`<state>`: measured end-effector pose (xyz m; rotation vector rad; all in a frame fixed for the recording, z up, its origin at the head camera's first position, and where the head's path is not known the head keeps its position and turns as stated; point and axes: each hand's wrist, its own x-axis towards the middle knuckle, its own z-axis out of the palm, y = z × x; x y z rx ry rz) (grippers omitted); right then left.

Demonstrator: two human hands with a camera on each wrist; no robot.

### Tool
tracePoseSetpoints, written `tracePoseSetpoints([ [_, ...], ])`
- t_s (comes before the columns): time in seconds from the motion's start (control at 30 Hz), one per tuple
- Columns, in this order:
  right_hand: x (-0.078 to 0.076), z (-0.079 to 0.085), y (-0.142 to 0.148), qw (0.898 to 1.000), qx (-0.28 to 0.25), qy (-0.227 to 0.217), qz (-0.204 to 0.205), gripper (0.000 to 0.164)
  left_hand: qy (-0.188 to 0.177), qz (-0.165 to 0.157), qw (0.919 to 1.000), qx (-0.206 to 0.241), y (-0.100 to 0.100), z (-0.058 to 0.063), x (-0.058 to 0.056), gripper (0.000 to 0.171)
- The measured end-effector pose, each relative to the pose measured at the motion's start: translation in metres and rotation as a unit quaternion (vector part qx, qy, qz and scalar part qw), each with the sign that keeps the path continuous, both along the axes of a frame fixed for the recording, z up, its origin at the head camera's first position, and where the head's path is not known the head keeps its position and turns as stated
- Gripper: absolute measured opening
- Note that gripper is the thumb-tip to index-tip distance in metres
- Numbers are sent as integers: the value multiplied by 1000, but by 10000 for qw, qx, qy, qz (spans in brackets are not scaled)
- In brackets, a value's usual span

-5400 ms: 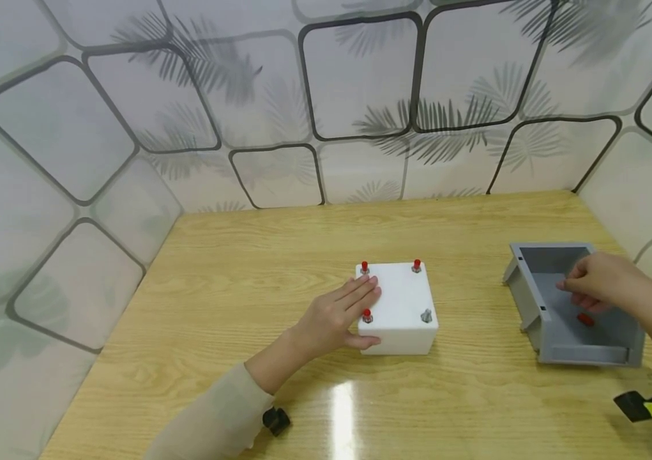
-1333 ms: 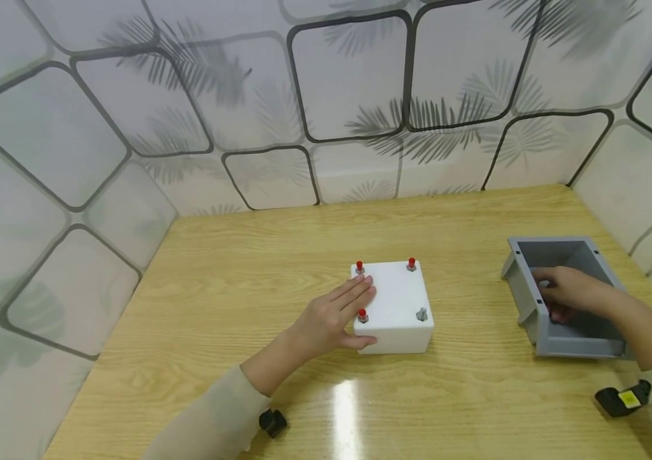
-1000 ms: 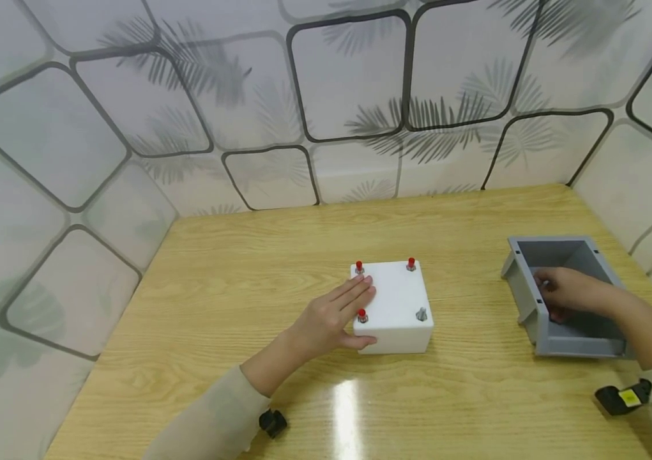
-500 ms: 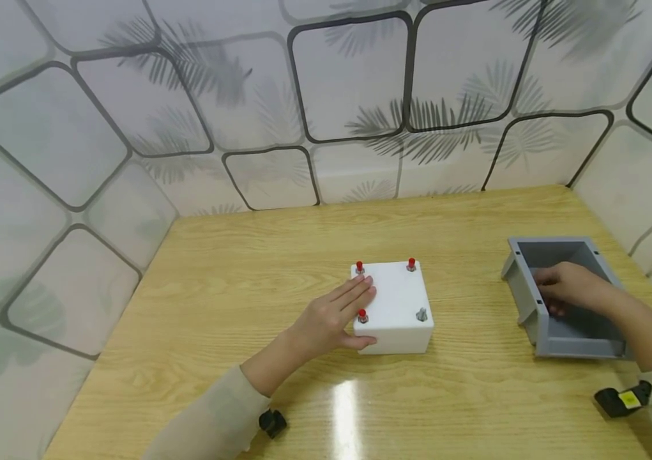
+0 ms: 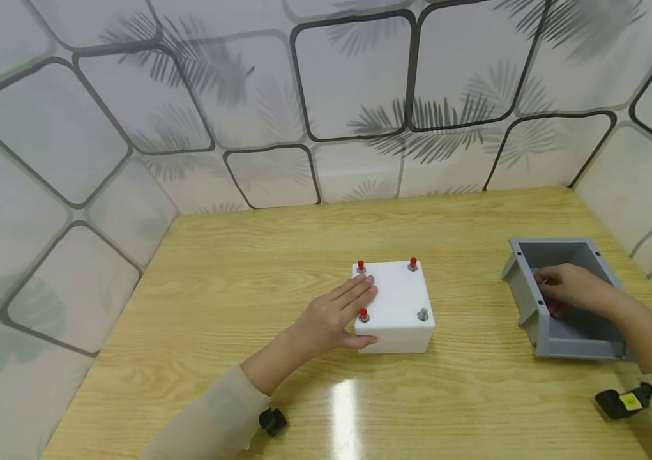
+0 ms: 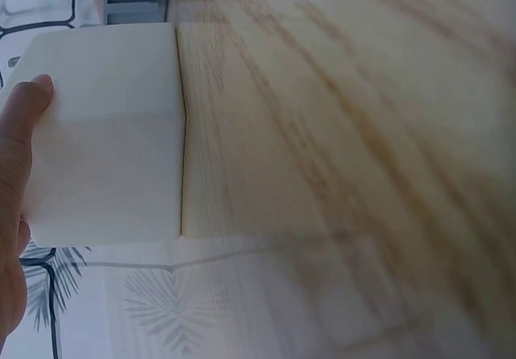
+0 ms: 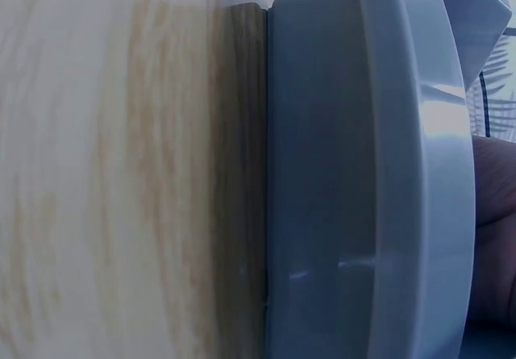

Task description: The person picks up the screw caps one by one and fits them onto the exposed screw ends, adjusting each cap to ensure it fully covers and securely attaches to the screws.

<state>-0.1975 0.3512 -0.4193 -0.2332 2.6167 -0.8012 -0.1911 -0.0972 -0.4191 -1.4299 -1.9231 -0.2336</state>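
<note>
A white box [image 5: 399, 300] stands on the table, with red-capped posts [image 5: 413, 263] at three top corners and a bare metal post [image 5: 423, 314] at the near right one. My left hand [image 5: 326, 322] rests on its left side, straight fingers flat on the top and thumb along the front face. The left wrist view shows that thumb [image 6: 28, 101] against the white box [image 6: 113, 173]. My right hand [image 5: 573, 291] reaches into a grey bin [image 5: 581, 348], fingers bent down near its left wall. I cannot tell what its fingertips hold. The bin's wall [image 7: 322, 173] hides most of that hand in the right wrist view.
The wooden table [image 5: 245, 268] runs back to a patterned curtain [image 5: 354, 76], which also closes off the left and right sides. Black wrist devices [image 5: 272, 421] sit at both sleeves. Wood grain separates the box from the bin.
Since the oldest frame my right hand has moved left and deeper into the bin, and a red piece seen there is out of sight. Its fingers shift slightly; my left hand stays on the box.
</note>
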Motion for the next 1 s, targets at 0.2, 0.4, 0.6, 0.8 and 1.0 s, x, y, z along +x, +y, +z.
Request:
tracePoseSetpoints([
  [0.2, 0, 1, 0, 9985, -304, -330, -325, 27, 8, 27, 10000, -27, 0, 1, 0, 78],
  [0.4, 1, 2, -2, 9961, -480, -451, -587, 27, 53, 41, 10000, -26, 1, 1, 0, 78],
  [0.6, 3, 2, -2, 9924, -718, -650, -764, 29, 42, 60, 10000, -27, 0, 0, 0, 78],
  [0.8, 5, 0, -2, 9901, -828, -750, -852, 31, 41, 60, 10000, -58, 0, -1, 1, 77],
  [1.0, 5, 0, -3, 9909, -781, -706, -841, 31, 100, 87, 9999, -47, -1, -2, 1, 77],
])
